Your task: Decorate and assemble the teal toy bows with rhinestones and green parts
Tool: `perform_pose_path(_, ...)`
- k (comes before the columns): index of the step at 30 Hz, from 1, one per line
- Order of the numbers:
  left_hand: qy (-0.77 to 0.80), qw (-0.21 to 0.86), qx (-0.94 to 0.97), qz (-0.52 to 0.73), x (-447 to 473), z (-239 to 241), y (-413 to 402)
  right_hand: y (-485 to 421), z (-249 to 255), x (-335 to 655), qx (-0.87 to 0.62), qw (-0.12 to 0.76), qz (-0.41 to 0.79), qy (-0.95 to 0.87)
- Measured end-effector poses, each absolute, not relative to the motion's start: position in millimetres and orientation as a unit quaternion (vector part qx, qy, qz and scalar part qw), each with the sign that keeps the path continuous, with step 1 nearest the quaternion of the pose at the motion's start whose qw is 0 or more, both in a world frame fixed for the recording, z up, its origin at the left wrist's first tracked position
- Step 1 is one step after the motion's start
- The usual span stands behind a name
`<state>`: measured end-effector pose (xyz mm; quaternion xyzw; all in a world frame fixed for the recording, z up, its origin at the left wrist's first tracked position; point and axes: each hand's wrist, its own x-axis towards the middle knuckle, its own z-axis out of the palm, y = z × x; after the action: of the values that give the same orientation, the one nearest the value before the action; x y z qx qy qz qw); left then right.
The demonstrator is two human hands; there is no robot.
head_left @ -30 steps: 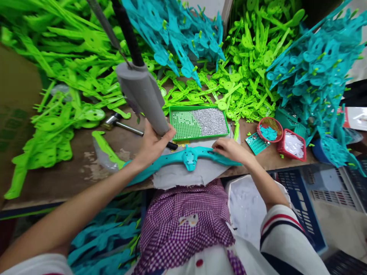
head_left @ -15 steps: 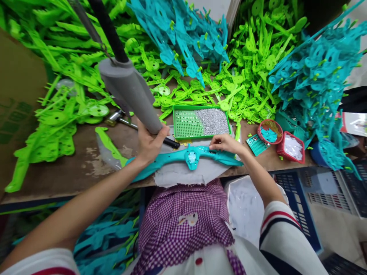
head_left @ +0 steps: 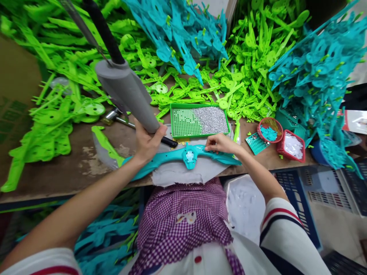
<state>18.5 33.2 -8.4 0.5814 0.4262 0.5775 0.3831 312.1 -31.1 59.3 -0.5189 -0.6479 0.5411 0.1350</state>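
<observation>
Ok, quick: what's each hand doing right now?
Left hand: closed around the grey-sleeved tool.
Right hand: fingers curled, resting on the teal part.

A green tray (head_left: 175, 134) half-filled with silver screws sits mid-table. To its right are a small teal grid plate (head_left: 255, 143), a red basket (head_left: 269, 129) of teal bits and another (head_left: 292, 145) of white pieces. Far behind lie green (head_left: 252, 57) and teal part heaps (head_left: 318, 72). A hammer (head_left: 114, 116) lies left.
</observation>
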Motion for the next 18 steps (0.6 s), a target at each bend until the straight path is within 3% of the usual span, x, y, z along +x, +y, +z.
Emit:
perform_pose_path(6, 0.43, 0.387, 0.576, 0.577, 19, -8, 32, -24, 68, 313, -0.488, 0.054, 0.459, -0.74)
perform_pose_path(18, 0.438, 0.387, 0.574, 0.573, 18, -12, 34, -17, 71, 309, -0.417, 0.002, 0.356, -0.836)
